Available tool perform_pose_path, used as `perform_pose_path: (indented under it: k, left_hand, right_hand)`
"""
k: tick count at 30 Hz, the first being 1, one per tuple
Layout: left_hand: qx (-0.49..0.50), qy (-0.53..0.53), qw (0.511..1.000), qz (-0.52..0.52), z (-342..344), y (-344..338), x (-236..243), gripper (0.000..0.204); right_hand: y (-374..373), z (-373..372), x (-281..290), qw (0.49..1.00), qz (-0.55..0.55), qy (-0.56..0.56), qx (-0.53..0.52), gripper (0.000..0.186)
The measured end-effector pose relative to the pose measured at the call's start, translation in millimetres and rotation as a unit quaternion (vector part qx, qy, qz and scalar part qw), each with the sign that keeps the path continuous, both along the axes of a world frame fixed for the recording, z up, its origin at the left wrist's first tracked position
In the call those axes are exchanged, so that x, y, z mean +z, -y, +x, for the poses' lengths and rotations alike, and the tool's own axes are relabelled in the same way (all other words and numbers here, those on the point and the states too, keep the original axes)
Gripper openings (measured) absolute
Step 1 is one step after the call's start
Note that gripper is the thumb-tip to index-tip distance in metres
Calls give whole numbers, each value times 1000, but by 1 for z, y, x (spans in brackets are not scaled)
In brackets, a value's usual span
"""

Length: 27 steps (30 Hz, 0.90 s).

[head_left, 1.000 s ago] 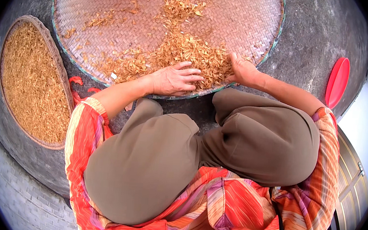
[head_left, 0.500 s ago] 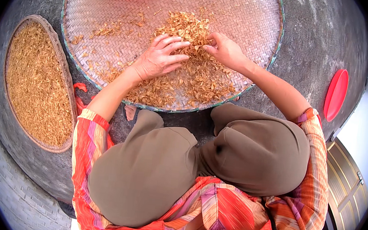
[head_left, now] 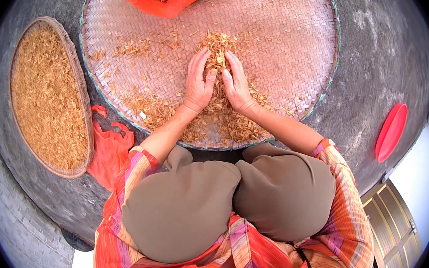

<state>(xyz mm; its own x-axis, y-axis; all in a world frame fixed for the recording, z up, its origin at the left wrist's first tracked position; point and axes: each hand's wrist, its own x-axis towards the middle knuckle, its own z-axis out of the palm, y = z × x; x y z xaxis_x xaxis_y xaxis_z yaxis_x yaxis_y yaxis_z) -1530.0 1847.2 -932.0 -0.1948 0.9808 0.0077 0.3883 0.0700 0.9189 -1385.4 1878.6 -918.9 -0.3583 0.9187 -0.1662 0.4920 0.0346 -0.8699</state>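
Between the fingers of both hands: golden dried flakes (head_left: 220, 62), loose, palms turned toward each other; how firmly they press cannot be told.
Left hand (head_left: 199, 84): fingers narrow together, lightly curved and pointing forward along the left of the flakes, thumb apart from them.
Right hand (head_left: 238, 87): fingers likewise, along the right, thumb facing the other thumb.
Just beyond the fingers: more flakes in a small mound.
Beneath the fingers: a large round woven tray (head_left: 298, 54), green along its rim.
Nearer the body than the fingers: flakes spread broadly below the wrists and forearms.
Ahead and left of the fingers: a red bag (head_left: 170, 8), mouth open, darker brown pieces inside.
Well left of the fingers: a second tray (head_left: 79, 73), filled with flakes, a crumpled red bag (head_left: 112, 150) beside it.
Well right of the fingers: a pinkish-red oval dish (head_left: 391, 133) on the grey floor (head_left: 369, 61).
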Motion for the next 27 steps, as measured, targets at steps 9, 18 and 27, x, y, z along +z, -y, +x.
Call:
perform_pose_path:
  k: [9,18,27]
  left_hand:
    - [154,361,916,-79,18,-28,50,32]
    - [197,528,823,70,-76,-161,139,29]
    - [213,473,852,-76,-130,-202,149,33]
  right_hand:
    - [-14,-35,43,911,-254,-217,-243,41]
    - [-157,-146,142,868,-281,-385,-140,45]
    - [-232,-112,119,944,-189,-265,-52,30]
